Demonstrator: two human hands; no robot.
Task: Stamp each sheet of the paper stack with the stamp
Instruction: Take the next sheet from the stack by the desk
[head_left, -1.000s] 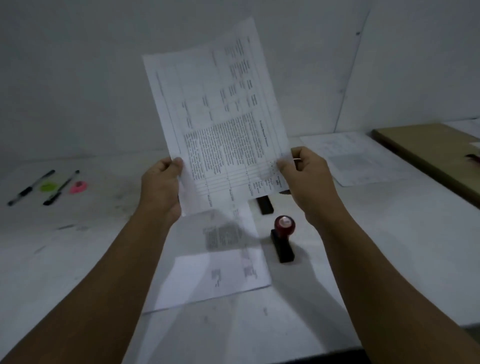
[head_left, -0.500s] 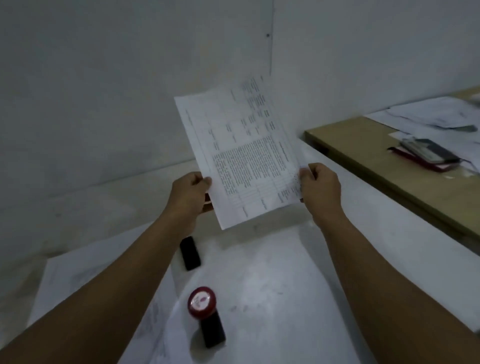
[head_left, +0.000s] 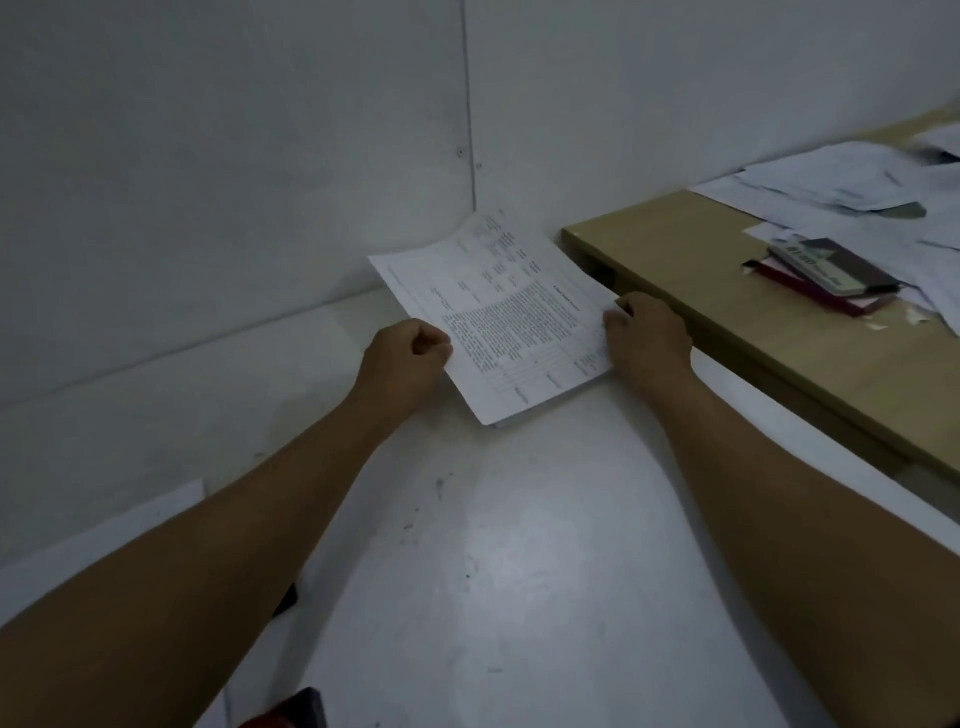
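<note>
A printed sheet (head_left: 511, 317) lies low over the white table (head_left: 519, 571) at the far corner, on top of other sheets whose edges show beneath it. My left hand (head_left: 408, 358) pinches its left edge. My right hand (head_left: 644, 335) grips its right edge. The stamp (head_left: 291, 712), red-topped with a black body, is only partly visible at the bottom edge, near my left forearm. A corner of the paper stack (head_left: 104, 540) shows at the left, mostly hidden by my left arm.
A wooden desk (head_left: 727, 312) stands to the right, a step above the table, carrying a dark booklet (head_left: 831, 270) and loose papers (head_left: 857, 182). White walls close off the back. A small black object (head_left: 285, 600) peeks out beside my left forearm.
The view swung right. Both hands carried the sheet from held up in the air down onto the far right pile near the wooden desk. The stamp slid to the bottom edge.
</note>
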